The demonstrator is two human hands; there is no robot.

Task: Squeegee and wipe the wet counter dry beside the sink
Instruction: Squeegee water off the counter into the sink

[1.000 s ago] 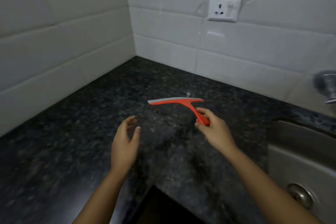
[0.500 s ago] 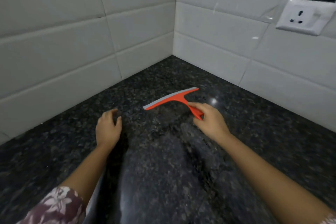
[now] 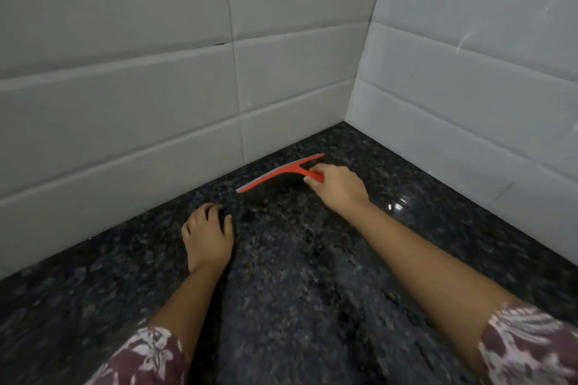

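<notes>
A red squeegee (image 3: 275, 174) with a grey rubber blade lies angled on the dark speckled granite counter (image 3: 312, 291), close to the inner corner of the tiled walls. My right hand (image 3: 337, 187) grips its short red handle, blade end pointing left toward the left wall. My left hand (image 3: 208, 236) rests palm down on the counter, fingers curled, a little in front and left of the blade, holding nothing. Wet sheen and a bright glint show on the counter right of my right wrist.
White tiled walls (image 3: 140, 97) meet in a corner just behind the squeegee and box in the counter on the left and back. Floral sleeves (image 3: 144, 356) cover both upper forearms. The sink is out of view.
The view swung left, away from the sink and socket. My right hand carried the squeegee deeper toward the wall corner. My left hand came down onto the counter.
</notes>
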